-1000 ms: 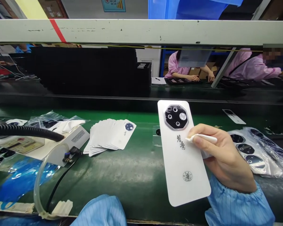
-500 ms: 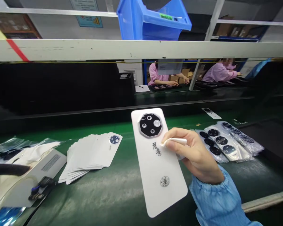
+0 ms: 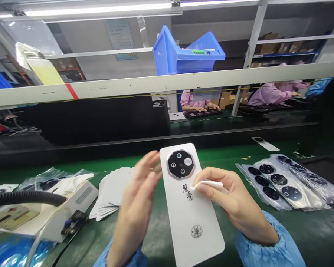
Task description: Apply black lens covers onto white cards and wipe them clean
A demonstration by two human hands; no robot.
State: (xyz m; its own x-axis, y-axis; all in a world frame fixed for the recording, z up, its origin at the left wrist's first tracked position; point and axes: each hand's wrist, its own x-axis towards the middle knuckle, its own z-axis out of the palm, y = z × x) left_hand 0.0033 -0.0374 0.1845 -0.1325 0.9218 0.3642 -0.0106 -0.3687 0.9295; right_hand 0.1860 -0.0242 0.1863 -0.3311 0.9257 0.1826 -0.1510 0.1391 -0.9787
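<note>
My right hand [image 3: 228, 198] grips a white phone back cover [image 3: 195, 207] by its right edge, upright in front of me. The cover has a black octagonal camera plate [image 3: 180, 164], dark lettering and a round emblem. Pinched in the same hand is a folded white wipe [image 3: 208, 184], pressed near the lettering. My left hand [image 3: 140, 200], blurred, is raised with fingers stretched out beside the cover's upper left edge; I cannot tell whether it touches. Behind it, a fanned stack of white covers [image 3: 114, 187] lies on the green bench, partly hidden.
Bagged covers with black camera plates [image 3: 275, 181] lie at the right, and a single white cover [image 3: 265, 144] farther back. At left stand a white tissue box [image 3: 83, 196] and a black hose [image 3: 28, 199]. A blue bin [image 3: 186, 59] sits above the rail [image 3: 122, 87]; co-workers in pink sit beyond.
My left hand has come into view from below, beside the cover's left edge. My right hand still holds the cover and wipe. The view has tilted up and shifted left.
</note>
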